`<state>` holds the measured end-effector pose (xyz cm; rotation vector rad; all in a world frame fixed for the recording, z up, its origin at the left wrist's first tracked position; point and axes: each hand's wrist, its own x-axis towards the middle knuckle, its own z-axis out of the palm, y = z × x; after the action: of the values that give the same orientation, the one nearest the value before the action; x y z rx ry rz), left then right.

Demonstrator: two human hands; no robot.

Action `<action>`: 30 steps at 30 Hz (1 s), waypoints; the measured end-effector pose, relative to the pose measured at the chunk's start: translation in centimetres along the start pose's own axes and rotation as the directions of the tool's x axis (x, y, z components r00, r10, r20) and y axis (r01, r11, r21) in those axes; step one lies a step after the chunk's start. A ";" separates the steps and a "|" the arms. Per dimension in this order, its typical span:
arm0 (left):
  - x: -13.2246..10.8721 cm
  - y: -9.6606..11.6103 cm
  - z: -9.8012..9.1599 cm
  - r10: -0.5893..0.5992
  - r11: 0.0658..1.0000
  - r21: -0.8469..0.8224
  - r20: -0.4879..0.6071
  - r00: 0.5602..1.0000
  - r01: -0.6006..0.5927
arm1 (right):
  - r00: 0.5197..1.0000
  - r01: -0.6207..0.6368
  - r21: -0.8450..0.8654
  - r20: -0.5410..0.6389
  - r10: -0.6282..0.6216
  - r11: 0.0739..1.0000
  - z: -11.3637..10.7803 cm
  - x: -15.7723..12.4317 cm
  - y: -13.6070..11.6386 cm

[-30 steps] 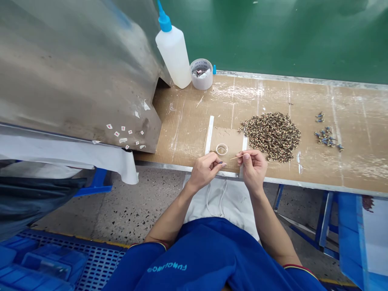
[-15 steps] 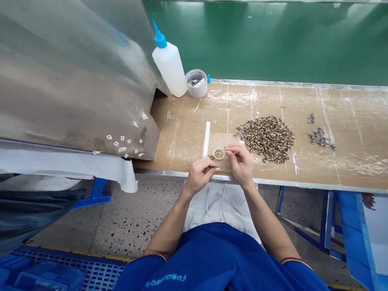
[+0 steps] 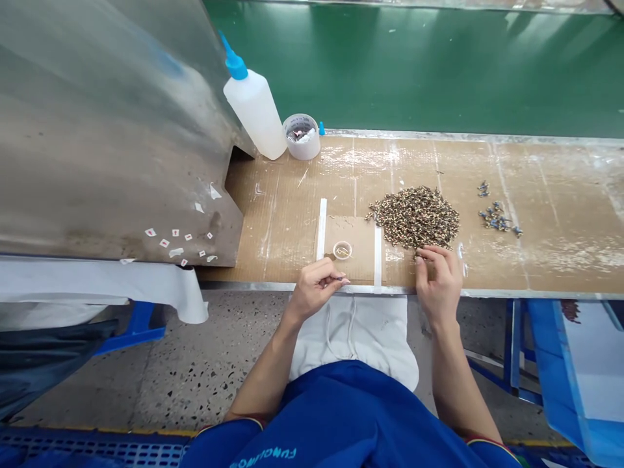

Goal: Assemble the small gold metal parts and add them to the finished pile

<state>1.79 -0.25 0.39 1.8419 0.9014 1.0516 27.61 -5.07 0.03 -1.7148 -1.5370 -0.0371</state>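
Observation:
My left hand point(image 3: 316, 286) is closed in a pinch at the table's front edge, holding a small dark-and-blue part point(image 3: 340, 279) at its fingertips. Just beyond it sits a small round clear dish point(image 3: 342, 250) with a thin pale stick point(image 3: 344, 251) resting in it. The dish stands on a cardboard square point(image 3: 361, 237) that has white tape strips at its sides. My right hand point(image 3: 440, 283) is at the near edge of a pile of small brass-and-dark metal parts point(image 3: 414, 214), thumb and forefinger closed around one small piece.
A white squeeze bottle point(image 3: 256, 114) with a blue nozzle stands at the back left, beside a tape-ring cup point(image 3: 305, 146) of scraps. Several blue-tipped parts point(image 3: 497, 218) lie right of the pile. A metal housing point(image 3: 121, 149) borders the left; a green belt point(image 3: 414, 71) runs behind.
My right hand has left the thin stick in the dish and moved right to the pile's near edge. The left hand keeps its pinch. The whole view has shifted slightly.

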 end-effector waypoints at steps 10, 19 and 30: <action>-0.1 -0.2 -0.2 -0.098 0.993 -0.064 0.034 0.995 0.100 | 0.996 -0.076 -0.066 0.050 0.080 0.995 -1.6 -2.1 1.8; -0.3 -0.9 -1.0 -0.095 0.983 -0.151 0.090 0.991 0.108 | 0.994 -0.031 -0.038 0.104 0.035 0.999 -0.7 -1.4 1.5; -0.3 0.1 -0.9 -0.033 0.996 0.081 0.087 0.996 0.026 | 0.985 -0.057 -0.005 0.161 0.058 0.998 0.1 -0.5 0.1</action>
<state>0.87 -0.24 0.66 1.9198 0.9264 0.9205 27.48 -5.41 -0.35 -1.7985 -1.6024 0.1338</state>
